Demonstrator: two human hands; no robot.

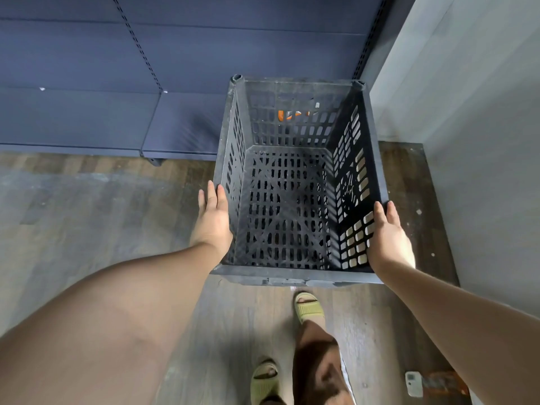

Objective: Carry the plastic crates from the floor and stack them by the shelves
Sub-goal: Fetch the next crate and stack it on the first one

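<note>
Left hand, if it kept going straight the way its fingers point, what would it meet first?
Probably the blue shelf base. The left hand lies flat along the black crate's left wall, fingers pointing toward the shelving; depth is unclear.

1 black slatted crate (295, 182), 2 hands: left hand (212, 220), right hand (390, 238); 2 green slippers (308, 306); 1 blue shelf unit (87, 83).

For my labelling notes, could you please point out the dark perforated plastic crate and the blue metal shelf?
dark perforated plastic crate (292, 210), head view, its floor.
blue metal shelf (87, 118), head view, bottom deck.
</note>
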